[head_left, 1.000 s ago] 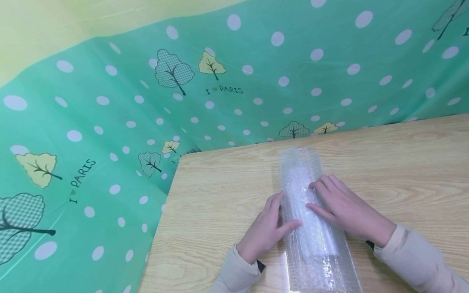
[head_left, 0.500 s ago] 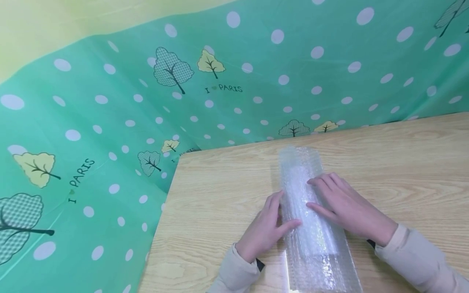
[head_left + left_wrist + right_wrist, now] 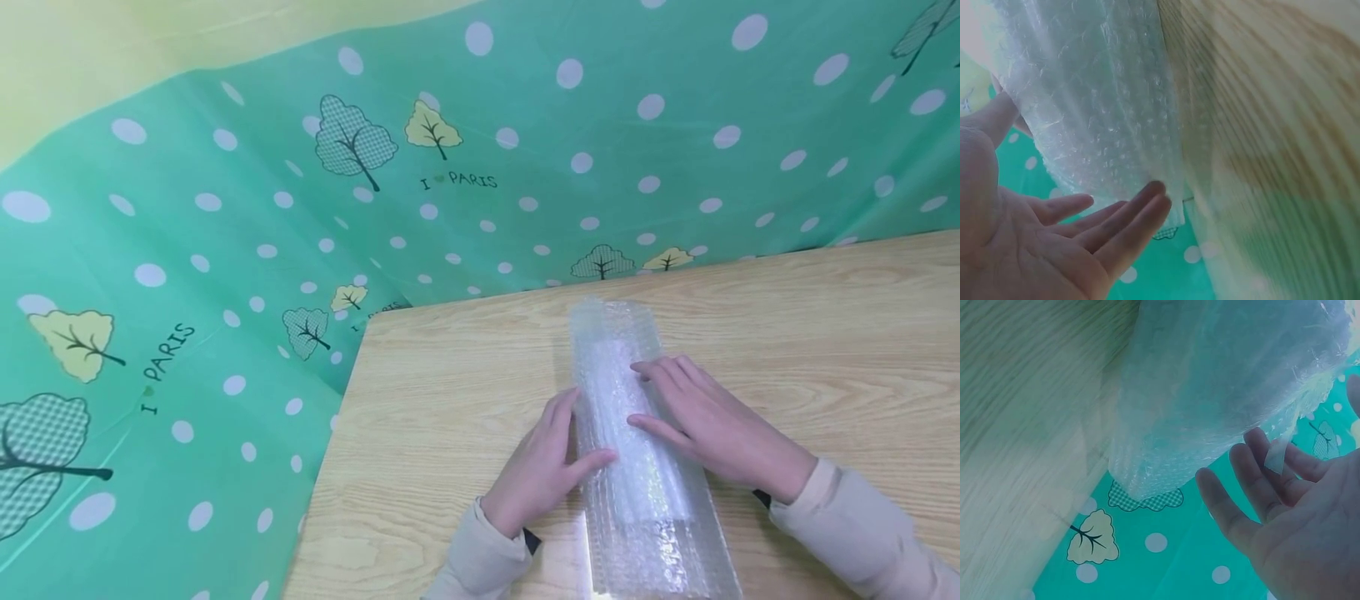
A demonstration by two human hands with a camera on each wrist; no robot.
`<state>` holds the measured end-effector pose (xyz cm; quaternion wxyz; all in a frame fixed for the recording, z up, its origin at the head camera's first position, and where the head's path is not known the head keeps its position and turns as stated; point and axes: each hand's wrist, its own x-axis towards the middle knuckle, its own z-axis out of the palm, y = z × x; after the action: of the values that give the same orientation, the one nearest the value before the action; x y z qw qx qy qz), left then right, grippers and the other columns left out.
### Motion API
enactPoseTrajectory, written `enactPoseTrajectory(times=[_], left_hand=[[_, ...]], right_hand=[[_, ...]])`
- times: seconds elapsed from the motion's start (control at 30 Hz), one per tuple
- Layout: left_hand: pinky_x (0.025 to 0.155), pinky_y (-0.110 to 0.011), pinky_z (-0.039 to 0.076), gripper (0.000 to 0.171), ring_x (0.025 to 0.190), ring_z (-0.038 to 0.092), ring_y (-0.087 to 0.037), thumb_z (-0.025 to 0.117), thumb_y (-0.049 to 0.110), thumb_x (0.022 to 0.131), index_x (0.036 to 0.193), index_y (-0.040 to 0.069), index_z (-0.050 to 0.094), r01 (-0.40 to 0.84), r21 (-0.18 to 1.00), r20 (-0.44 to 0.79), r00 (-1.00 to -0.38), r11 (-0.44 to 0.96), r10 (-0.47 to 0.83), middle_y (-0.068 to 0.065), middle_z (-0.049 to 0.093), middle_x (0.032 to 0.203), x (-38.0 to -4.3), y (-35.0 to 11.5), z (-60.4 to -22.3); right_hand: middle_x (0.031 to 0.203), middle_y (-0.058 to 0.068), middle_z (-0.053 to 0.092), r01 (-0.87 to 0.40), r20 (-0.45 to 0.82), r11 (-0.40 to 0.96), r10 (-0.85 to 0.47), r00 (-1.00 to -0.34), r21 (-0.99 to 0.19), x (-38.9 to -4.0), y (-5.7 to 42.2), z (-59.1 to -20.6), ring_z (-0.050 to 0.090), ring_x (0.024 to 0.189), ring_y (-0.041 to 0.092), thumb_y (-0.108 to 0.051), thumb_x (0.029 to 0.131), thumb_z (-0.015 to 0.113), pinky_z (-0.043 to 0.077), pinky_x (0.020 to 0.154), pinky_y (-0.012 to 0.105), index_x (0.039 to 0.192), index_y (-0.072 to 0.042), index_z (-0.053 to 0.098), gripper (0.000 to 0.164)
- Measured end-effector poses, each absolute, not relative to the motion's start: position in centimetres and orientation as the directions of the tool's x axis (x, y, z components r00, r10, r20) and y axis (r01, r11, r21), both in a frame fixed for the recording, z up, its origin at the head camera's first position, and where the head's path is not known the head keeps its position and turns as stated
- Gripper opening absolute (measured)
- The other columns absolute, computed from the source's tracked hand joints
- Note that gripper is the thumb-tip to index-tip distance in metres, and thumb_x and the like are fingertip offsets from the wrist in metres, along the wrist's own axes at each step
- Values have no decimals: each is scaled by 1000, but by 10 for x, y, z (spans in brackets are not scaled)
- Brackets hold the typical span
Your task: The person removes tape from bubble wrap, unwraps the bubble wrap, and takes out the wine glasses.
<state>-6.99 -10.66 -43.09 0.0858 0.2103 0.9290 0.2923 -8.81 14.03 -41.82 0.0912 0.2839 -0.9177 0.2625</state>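
Observation:
A long bundle of clear bubble wrap (image 3: 660, 550) lies on the wooden table, with a whitish shape showing through its middle; what is inside cannot be made out. My left hand (image 3: 536, 471) rests along the bundle's left side, thumb on top, fingers lightly bent. On the upper right of the wrap lies my right hand (image 3: 712, 421), with fingertips and thumb touching the surface. In the right wrist view a short translucent strip, like tape (image 3: 1277, 456), hangs at the right fingers (image 3: 1250, 481). Both hands' fingers look loose rather than gripping.
The wooden table (image 3: 435, 400) spreads around the bundle, its left edge slanting down the head view. Behind and to the left hangs a green dotted cloth (image 3: 225, 333) printed with trees.
The hands stay nearly in place on the bubble wrap. Its far left corner seems to have lifted slightly, and the head view has shifted a little.

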Motion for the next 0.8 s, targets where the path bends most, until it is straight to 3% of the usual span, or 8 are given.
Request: enactPoseTrajectory(times=[0.2, 0.47, 0.8], left_hand=[[119, -44, 32, 86, 150, 24, -20, 46, 68, 94, 159, 20, 17, 409, 554, 29, -880, 725, 474, -4, 20, 165, -69, -106, -428], [115, -48, 38, 65, 150, 24, -22, 49, 53, 100, 155, 24, 31, 507, 525, 109, -836, 684, 537, -3, 17, 165, -66, -105, -422], [114, -48, 39, 60, 149, 26, -21, 45, 56, 101, 151, 24, 38, 498, 518, 106, -844, 695, 526, -1, 21, 164, -65, -105, -420]], right_hand=[[128, 11, 55, -573, 324, 703, -473, -819, -421, -88, 141, -420, 50, 111, 22, -38, 97, 62, 48, 94, 46, 139, 0, 46, 58], [125, 11, 56, -592, 351, 701, -479, -804, -398, -89, 140, -423, 51, 110, 22, -37, 96, 64, 48, 93, 46, 137, 1, 47, 57], [126, 12, 56, -580, 325, 704, -481, -814, -411, -88, 142, -422, 52, 112, 24, -37, 98, 61, 48, 96, 49, 139, 1, 45, 59]])
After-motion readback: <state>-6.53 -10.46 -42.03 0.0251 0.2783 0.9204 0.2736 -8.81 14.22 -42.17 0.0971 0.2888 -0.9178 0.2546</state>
